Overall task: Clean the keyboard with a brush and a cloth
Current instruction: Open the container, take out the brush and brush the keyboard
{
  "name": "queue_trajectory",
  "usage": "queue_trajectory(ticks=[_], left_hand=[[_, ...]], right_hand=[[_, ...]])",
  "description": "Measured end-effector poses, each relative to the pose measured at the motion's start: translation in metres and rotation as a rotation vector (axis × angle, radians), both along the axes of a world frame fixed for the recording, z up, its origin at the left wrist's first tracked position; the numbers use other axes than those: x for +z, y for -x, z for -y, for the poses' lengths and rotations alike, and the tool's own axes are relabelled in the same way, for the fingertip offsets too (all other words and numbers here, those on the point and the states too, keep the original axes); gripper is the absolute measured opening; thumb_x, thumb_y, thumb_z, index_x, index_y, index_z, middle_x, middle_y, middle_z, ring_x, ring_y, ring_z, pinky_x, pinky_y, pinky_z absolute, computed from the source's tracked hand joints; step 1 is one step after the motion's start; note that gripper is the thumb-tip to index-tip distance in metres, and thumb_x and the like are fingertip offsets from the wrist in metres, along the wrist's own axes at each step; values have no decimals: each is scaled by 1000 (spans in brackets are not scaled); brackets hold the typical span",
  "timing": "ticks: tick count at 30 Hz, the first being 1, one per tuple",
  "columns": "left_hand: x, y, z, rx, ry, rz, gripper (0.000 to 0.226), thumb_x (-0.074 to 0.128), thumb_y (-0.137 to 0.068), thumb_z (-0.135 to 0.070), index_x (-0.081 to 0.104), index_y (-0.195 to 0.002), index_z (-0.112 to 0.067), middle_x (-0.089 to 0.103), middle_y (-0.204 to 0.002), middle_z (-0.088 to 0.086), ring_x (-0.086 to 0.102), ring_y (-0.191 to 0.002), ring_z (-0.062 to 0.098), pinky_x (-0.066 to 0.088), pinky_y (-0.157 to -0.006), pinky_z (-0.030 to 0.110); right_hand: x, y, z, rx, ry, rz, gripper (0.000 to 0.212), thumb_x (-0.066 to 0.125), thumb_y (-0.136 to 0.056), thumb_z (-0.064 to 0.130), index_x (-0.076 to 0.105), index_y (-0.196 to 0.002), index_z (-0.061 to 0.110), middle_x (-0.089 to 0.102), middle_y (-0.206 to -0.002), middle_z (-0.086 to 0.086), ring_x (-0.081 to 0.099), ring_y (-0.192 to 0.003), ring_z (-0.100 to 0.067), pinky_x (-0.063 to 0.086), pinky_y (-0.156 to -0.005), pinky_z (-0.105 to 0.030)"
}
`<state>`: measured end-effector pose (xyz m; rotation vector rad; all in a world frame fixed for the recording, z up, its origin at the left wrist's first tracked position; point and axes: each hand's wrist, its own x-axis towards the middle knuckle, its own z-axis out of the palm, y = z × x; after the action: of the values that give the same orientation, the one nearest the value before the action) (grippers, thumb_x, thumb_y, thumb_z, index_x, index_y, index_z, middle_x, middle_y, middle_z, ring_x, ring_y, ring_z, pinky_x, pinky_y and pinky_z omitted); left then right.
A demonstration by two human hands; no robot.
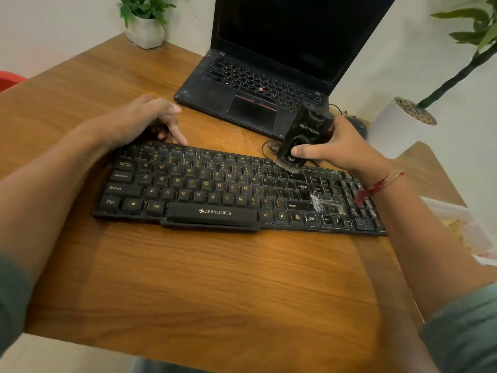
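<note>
Witness: Wood filled most of the view. It was a brown table [215, 278], with an open black laptop [269, 76] at its far side, the screen dark.

Clerk: And the keyboard?

Witness: The black keyboard [215, 189] lay flat across the middle of the table, nearer to the person than the laptop and apart from it. A white pot with a tall plant [390, 130] stood at the far right, and a smaller potted plant [145, 33] stood in the far left corner.

Clerk: Where were the hands?

Witness: The left hand [139, 119] sat on the keyboard's far left corner with its fingers bent, one digit touching the function row. I could not tell whether it clasped the edge or only pressed on it. The right hand [341, 146] gripped the brush [304, 135], thumb across the front of its black body and fingers behind.

Clerk: Was the brush on the keys?

Witness: Its bristles [289, 166] touched the top rows, right of the middle, and the body tilted away toward the laptop. A dark cable [269, 146] curled on the table just behind it.

Clerk: Anything smaller?

Witness: A red and pale thread [376, 184] was tied round the right wrist, and a white scratchy mark [318, 203] showed on the keys near the right Shift.
</note>
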<state>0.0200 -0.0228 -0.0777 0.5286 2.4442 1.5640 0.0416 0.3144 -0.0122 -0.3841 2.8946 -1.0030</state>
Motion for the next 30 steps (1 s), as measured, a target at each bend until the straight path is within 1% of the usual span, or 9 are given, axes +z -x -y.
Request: queue_trajectory(ticks=[2,4,8,11,14,17,20,24,30], left_hand=[[0,0,2,0,-14,0,76,47,-59,-87,79,-73,-19,60,-87,26,47,-74,28,35,-80,41],[0,0,3,-5,-8,-9,77,47,-58,-88,79,-73,-19,60,-89,29,47,-74,29,35,-80,41],[-3,6,-2,44,-63,21,61,46,-65,-64,69,-77,-8,56,-75,14,51,-62,11,45,-67,21],[-10,11,-2,93,-100,52,50,46,-73,-51,60,-86,-5,53,-78,10,53,-57,2,43,-56,10],[-12,12,-1,95,-90,58,58,46,-74,-54,61,-91,-1,54,-80,9,53,-61,4,44,-58,12],[-10,10,-2,107,-102,57,47,44,-75,-50,60,-87,-7,53,-80,9,52,-62,5,44,-58,11],[-9,9,-2,108,-88,37,60,46,-62,-64,60,-86,-11,52,-81,6,48,-67,9,43,-64,17],[-4,6,-4,113,-142,60,65,47,-53,-65,58,-84,-9,51,-77,9,49,-63,8,43,-55,9],[-10,7,-4,119,-111,68,53,45,-75,-55,60,-89,-6,55,-81,7,53,-61,3,44,-59,12]], right_hand=[[-3,1,-2,-4,-27,8,25,81,-72,22,60,-86,22,70,-91,-12,68,-83,-24,55,-83,-48],[-4,6,-8,-59,-80,-40,26,80,-72,24,63,-89,16,70,-87,-8,66,-76,-19,55,-81,-49],[-3,4,-15,-41,-5,-3,32,81,-72,22,66,-96,8,72,-90,-8,69,-82,-20,57,-80,-45],[-6,2,-14,15,-28,34,28,80,-71,22,66,-94,15,72,-90,-2,69,-87,-18,56,-79,-33],[-2,5,-15,-7,-133,-82,25,80,-71,21,63,-90,18,67,-83,8,66,-82,-12,53,-69,-19],[4,1,-16,95,-25,-1,27,80,-72,12,62,-91,20,69,-87,4,68,-84,-8,55,-70,-19],[2,1,-20,147,-36,42,28,80,-72,10,62,-90,22,69,-86,4,68,-82,-8,53,-67,-19],[5,5,-22,95,-62,-16,26,80,-72,11,62,-86,23,69,-83,3,68,-80,-11,51,-66,-21],[3,5,-16,136,-38,80,36,81,-71,14,60,-101,15,70,-95,-1,68,-87,-8,56,-74,-21]])
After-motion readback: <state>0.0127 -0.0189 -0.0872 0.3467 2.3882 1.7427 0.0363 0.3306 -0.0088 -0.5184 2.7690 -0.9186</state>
